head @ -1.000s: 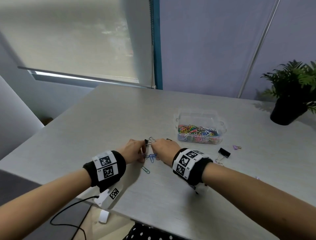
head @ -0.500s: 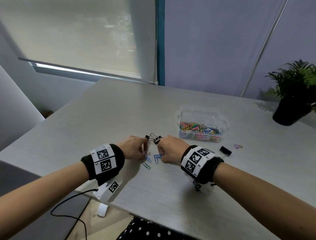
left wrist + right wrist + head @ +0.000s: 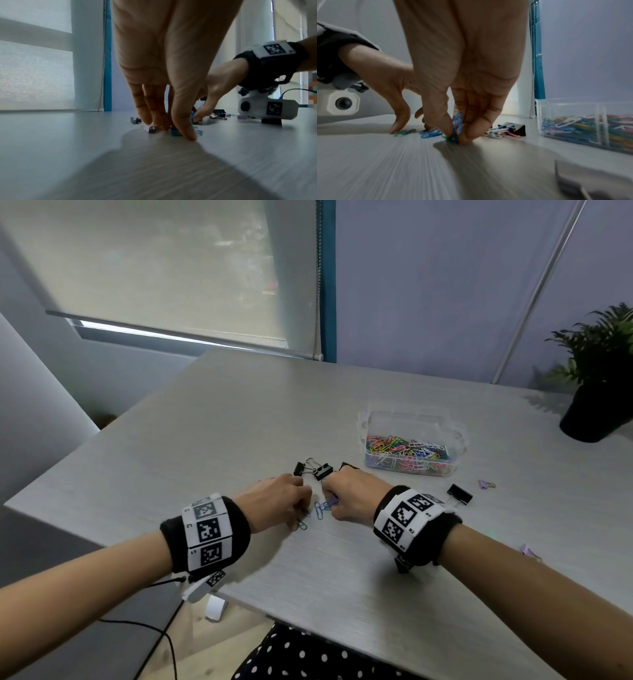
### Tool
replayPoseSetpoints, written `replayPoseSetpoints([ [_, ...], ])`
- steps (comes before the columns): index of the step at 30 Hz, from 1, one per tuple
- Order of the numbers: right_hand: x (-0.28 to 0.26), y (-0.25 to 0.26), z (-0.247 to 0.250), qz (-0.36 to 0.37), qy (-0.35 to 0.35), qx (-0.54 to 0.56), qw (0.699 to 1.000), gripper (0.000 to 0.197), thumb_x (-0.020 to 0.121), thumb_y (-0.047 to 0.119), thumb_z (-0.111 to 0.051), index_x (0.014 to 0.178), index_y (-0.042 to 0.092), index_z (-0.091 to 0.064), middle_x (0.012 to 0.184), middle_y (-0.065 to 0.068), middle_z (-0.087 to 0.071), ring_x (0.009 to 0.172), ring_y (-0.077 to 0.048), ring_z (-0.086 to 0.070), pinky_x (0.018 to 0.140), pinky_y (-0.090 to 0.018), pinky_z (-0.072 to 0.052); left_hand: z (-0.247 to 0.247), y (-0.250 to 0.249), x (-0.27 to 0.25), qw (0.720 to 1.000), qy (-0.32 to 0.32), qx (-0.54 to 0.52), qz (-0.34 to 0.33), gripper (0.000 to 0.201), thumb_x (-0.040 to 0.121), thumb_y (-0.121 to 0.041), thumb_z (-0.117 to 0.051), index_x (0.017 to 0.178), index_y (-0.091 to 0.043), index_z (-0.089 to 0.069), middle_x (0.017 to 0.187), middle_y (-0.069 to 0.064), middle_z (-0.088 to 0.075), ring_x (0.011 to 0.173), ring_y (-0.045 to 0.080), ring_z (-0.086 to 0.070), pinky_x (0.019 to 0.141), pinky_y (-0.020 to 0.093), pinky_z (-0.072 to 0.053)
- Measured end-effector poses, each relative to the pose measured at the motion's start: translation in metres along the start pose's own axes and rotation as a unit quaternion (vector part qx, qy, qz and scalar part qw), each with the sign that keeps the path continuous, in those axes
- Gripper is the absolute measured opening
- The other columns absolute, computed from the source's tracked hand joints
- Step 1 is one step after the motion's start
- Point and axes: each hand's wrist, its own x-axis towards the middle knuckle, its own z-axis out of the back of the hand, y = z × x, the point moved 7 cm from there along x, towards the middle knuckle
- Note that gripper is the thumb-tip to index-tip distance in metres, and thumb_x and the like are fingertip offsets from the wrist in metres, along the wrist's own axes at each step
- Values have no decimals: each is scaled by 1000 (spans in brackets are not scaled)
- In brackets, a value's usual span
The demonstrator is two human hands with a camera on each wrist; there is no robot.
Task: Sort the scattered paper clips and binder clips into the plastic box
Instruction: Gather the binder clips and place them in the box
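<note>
While your right hand (image 3: 464, 83) pinches a blue paper clip (image 3: 458, 124) upright off the desk (image 3: 239, 419), thumb against fingertips so the thin wire can't slip, your left hand (image 3: 277, 501) presses curled fingertips down on a green clip (image 3: 302, 525); whether it has it pinched I cannot tell. Black binder clips (image 3: 315, 469) lie just beyond both hands. Farther out past your right hand stands the plastic box (image 3: 411, 419), already holding many coloured clips.
</note>
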Motion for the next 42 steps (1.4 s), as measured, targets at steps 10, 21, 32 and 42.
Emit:
replayPoseSetpoints([
  [10, -7, -36, 27, -24, 7, 84, 996, 8, 82, 9, -65, 89, 7, -68, 82, -1, -59, 69, -9, -55, 61, -18, -42, 3, -12, 8, 1000, 5, 8, -8, 15, 84, -8, -57, 94, -15, -67, 104, 2, -58, 96, 19, -61, 79, 29, -49],
  [21, -33, -142, 102, -180, -177, 119, 960, 9, 80, 3, -64, 88, 3, -69, 83, -15, -68, 73, -24, -63, 77, -30, -53, -5, -32, -2, 993, 30, 108, -33, 23, 95, -15, -35, 112, -7, -48, 110, 11, -56, 100, 29, -56, 81, 37, -45],
  [32, -49, -113, 79, -124, -149, 55, 980, 16, 85, 5, -60, 99, 4, -67, 103, -13, -68, 95, -23, -62, 85, -28, -46, 69, -16, 51, 996, -38, -66, -41, 16, 89, -5, -56, 102, -4, -65, 95, 9, -68, 73, 15, -61, 72, 18, -49],
  [42, -90, -112, 55, -121, -53, 46, 990, 14, 86, 9, -61, 98, 6, -68, 100, -7, -70, 79, -8, -55, 69, -13, -38, 94, -60, 180, 989, -50, -133, -49, 20, 84, 5, -58, 102, 2, -67, 101, 23, -69, 57, 7, -59, 74, 24, -53],
])
